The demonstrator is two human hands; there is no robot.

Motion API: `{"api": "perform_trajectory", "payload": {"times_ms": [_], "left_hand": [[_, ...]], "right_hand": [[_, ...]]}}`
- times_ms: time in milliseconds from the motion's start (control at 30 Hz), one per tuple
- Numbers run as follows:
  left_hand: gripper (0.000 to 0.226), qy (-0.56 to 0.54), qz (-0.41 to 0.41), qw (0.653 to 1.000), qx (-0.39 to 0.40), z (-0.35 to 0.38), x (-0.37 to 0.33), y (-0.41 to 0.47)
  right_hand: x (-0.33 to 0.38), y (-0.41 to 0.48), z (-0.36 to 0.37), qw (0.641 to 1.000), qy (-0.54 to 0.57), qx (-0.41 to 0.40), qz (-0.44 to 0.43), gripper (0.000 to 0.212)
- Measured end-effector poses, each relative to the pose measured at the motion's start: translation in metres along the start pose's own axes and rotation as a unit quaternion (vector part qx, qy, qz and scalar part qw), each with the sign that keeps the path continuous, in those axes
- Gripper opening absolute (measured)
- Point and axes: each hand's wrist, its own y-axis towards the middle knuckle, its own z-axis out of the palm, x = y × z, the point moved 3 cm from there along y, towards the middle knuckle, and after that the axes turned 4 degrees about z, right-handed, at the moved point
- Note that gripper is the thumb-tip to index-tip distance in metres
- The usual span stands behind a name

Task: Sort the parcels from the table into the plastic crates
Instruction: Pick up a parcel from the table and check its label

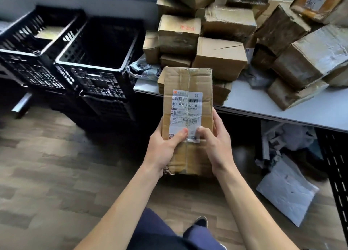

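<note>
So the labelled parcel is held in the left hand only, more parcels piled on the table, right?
No: the head view shows both the left hand and right hand gripping the labelled parcel. The pile on the table is right.

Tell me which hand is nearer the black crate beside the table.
Left. The left hand grips the parcel by its left edge, on the side toward the crate; the right hand grips its right edge, farther from the crate.
</note>
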Motion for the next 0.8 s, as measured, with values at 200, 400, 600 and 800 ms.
{"api": "perform_trajectory", "payload": {"times_ms": [200,400,600,800], "left_hand": [[0.043,-0.012,-0.002,1.000,0.003,-0.121,-0.034,0.048],[0.042,0.000,-0.005,1.000,0.004,-0.223,-0.078,0.092],[0.041,0.008,-0.008,1.000,0.004,-0.272,-0.114,0.137],[0.037,0.035,-0.014,0.999,-0.005,-0.300,-0.150,0.201]], "right_hand": [[0.011,0.024,0.137,1.000,-0.007,0.001,0.000,0.068],[0.034,0.050,0.250,0.999,-0.024,0.025,-0.007,0.065],[0.054,0.087,0.311,0.999,-0.009,0.030,-0.012,0.063],[0.072,0.162,0.348,0.999,0.020,0.047,-0.018,0.065]]}}
